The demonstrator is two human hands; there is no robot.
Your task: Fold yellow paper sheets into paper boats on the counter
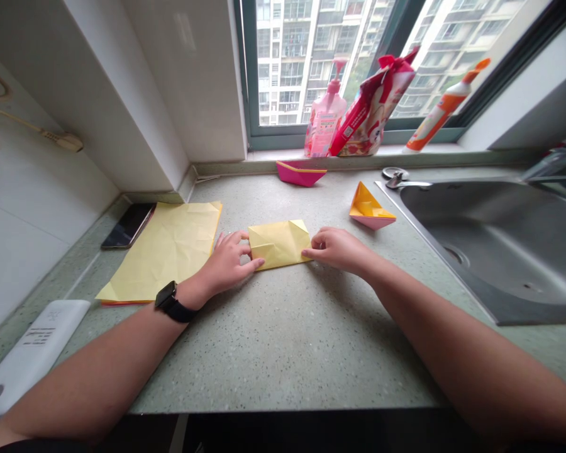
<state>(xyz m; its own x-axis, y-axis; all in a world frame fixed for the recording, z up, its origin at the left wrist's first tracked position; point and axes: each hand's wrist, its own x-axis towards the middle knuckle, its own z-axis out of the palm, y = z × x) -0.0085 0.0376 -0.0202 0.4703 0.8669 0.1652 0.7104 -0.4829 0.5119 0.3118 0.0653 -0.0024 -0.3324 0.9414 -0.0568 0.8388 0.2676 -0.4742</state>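
A folded piece of yellow paper (280,244) lies between my two hands on the speckled counter, with creased flaps at its corners. My left hand (233,259) grips its left edge, the thumb on top near the lower corner. On the opposite side, my right hand (334,248) pinches the right edge between thumb and curled fingers. Beyond the hands sit two folded paper boats: a magenta one (300,175) near the window sill and an orange and pink one (373,219) by the sink.
Left of my hands lies a stack of yellow paper sheets (170,251), partly beside a dark phone (128,225). A white device (42,343) rests at the near left. The steel sink (481,313) is on the right. Pump bottle (325,119), red bag (370,116) and orange-white bottle (436,116) line the sill.
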